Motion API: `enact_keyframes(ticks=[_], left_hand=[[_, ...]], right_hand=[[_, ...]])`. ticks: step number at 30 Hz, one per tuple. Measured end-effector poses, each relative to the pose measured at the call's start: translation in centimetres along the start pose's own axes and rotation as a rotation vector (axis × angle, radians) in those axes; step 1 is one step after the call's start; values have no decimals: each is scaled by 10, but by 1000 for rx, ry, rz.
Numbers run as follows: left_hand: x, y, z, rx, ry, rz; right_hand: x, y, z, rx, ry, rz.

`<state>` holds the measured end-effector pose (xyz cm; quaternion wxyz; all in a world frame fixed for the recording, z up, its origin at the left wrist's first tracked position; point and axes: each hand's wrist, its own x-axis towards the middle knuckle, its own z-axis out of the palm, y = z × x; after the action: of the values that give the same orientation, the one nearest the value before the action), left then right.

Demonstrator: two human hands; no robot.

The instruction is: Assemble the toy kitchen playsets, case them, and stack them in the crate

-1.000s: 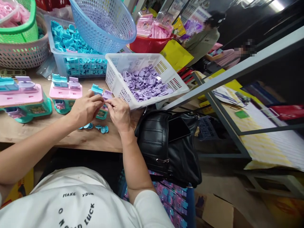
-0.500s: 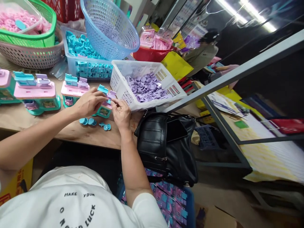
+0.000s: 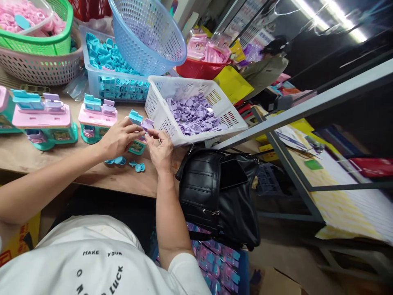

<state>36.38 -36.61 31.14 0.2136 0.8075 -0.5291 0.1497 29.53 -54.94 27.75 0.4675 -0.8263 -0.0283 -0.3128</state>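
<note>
My left hand (image 3: 123, 137) reaches over a pink and teal toy kitchen (image 3: 136, 148), its fingers bent and pressed together at the toy's top. Close against those fingertips, my right hand (image 3: 160, 148) pinches from the right side. Whatever sits between the fingers is too small and covered to make out. The toy carries a blue piece (image 3: 135, 116) and a purple piece (image 3: 147, 123) on top. In front of it lie small blue toy pans (image 3: 119, 160) and other little blue parts (image 3: 140, 167). Two similar toy kitchens, one near (image 3: 97, 119) and one farther left (image 3: 43, 119), stand beside my left forearm.
A white basket (image 3: 196, 137) of purple parts stands behind my right hand. Blue parts fill a clear bin (image 3: 118, 88) under a tilted blue colander (image 3: 150, 37). A black bag (image 3: 196, 184) lies right of my forearm. A person (image 3: 270, 69) is in the background.
My hands have drawn together over the toy kitchen, and the small blue piece seen between them is now mostly hidden. The view has shifted slightly.
</note>
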Motion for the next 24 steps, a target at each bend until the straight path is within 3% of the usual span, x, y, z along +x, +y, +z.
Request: enact_keyframes(ticks=[8, 19, 24], left_hand=[[-4, -8, -2, 43, -77, 49], [-3, 2, -8, 139, -107, 51], [-3, 5, -7, 198, -99, 42]], right_hand=[[-5, -6, 0, -58, 30, -91], [-4, -11, -1, -240, 36, -121], [-5, -9, 4, -209, 81, -99]])
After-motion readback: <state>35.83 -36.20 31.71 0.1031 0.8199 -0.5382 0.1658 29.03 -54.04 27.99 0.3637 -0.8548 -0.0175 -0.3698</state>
